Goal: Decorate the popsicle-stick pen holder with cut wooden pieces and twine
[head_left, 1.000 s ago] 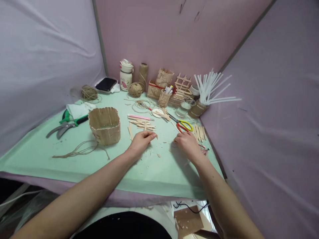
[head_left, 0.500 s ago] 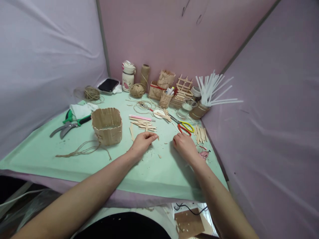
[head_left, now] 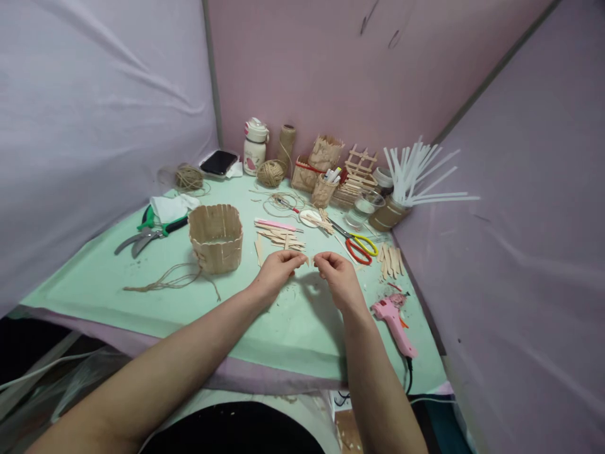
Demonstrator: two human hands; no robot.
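My left hand (head_left: 278,272) is closed in a pinch over the middle of the table, with a small pale wood sliver (head_left: 307,260) poking out past its fingertips. Close beside it, fingertip toward fingertip, my right hand (head_left: 336,276) also pinches; a tiny pale wooden bit shows at its tip, mostly hidden by the fingers. Just beyond my left hand lies a pile of flat wooden sticks (head_left: 278,237) below a pink pen-like tool (head_left: 276,225). A basket made of wooden sticks (head_left: 216,252) stands left of my hands, loose twine (head_left: 163,280) trailing from its base.
Green-handled pruners (head_left: 150,233) lie at the left. Red-and-yellow scissors (head_left: 358,246), more sticks (head_left: 390,261) and a corded pink glue gun (head_left: 393,323) are on the right. Along the back stand a bottle (head_left: 255,151), a twine ball (head_left: 271,173), a water cup (head_left: 363,208) and white glue sticks (head_left: 409,173).
My right hand has moved left and come up close to my left hand. The view has shifted, and the glue gun now shows beside my right forearm.
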